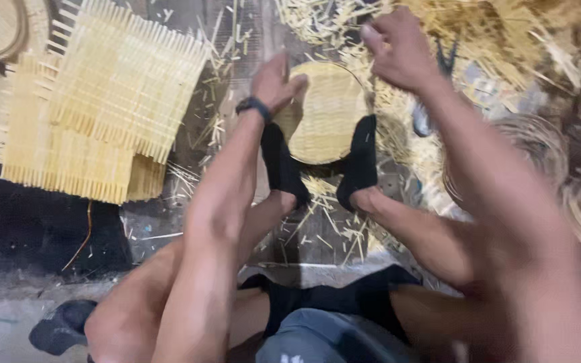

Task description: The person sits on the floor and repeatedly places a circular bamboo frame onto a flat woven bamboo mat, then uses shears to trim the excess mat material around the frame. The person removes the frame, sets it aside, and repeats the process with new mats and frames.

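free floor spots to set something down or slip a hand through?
Barest patch: dark floor below the square woven mats. A narrower strip runs between the mats and the left hand, though littered. Crowded: the round woven disc between both feet, and the straw pile around the right hand.

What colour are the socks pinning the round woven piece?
Black socks, clearest in the head view; the round woven piece is pale straw-yellow.

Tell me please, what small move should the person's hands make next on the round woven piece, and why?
Probably bring the right hand down to the round woven piece. It is raised above the far edge, while the left hand already touches the near-left edge and both socked feet pin the piece on the floor.
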